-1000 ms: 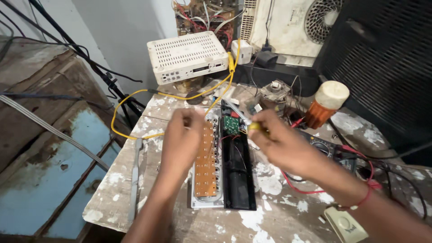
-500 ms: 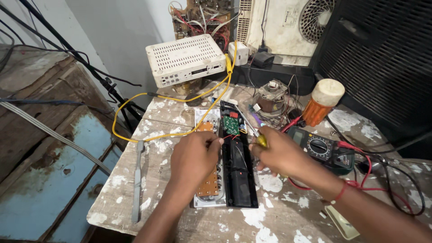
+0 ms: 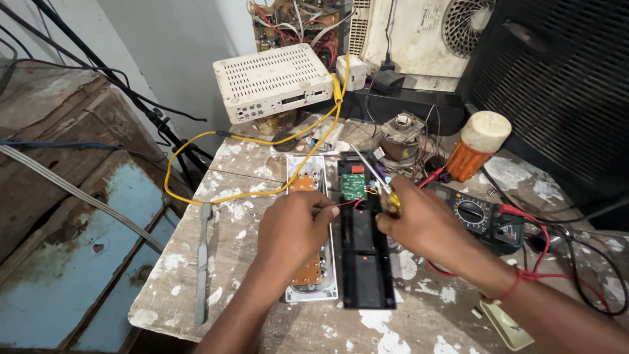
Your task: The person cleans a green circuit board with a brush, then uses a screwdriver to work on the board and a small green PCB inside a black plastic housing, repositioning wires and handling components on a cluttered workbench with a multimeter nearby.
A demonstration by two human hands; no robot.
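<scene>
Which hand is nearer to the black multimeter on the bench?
Right. The right hand sits just beside the multimeter, almost touching; the left hand is farther off, beyond the opened black casing.

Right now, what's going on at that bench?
A person is bent over an opened long device on a paint-spattered wooden table. The left hand rests on the white half with the orange circuit strip and pinches a thin red wire. The right hand holds a yellow-handled tool over the small green circuit board at the top of the black housing. A black multimeter with red leads lies just right of that hand.
</scene>
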